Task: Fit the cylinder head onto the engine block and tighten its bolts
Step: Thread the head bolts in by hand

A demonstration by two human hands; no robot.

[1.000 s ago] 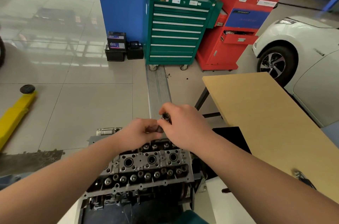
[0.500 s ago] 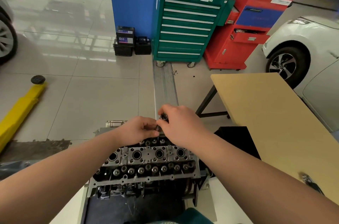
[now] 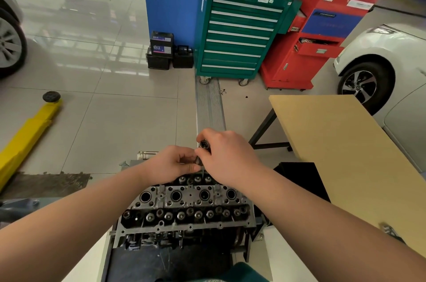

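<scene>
At the bottom centre of the frame a grey metal cylinder head (image 3: 184, 210) sits on top of the engine block (image 3: 175, 256), of which only a dark strip shows beneath it, so the fitting step looks done. Its upper face is bare, with four round wells in a row and lines of small valve tops. Two bare forearms reach in from the lower corners and meet just above the far edge of the head, in the middle of the frame. The left hand (image 3: 171, 164) is curled, fingers pressed together around a small dark metal tool (image 3: 202, 146); the right hand (image 3: 227, 154) pinches the tool's shiny upper end between thumb and fingertips. Whether it is a socket or an extension, and whether it sits on a bolt, I cannot tell. By my reading, tightening is under way and most bolts remain. Right of centre stands a tan wooden table (image 3: 341, 143). Beyond, at upper centre, stands a green tool cabinet (image 3: 237, 34), a red one (image 3: 322, 37) beside it, and a white car (image 3: 391, 67) at the right edge.
</scene>
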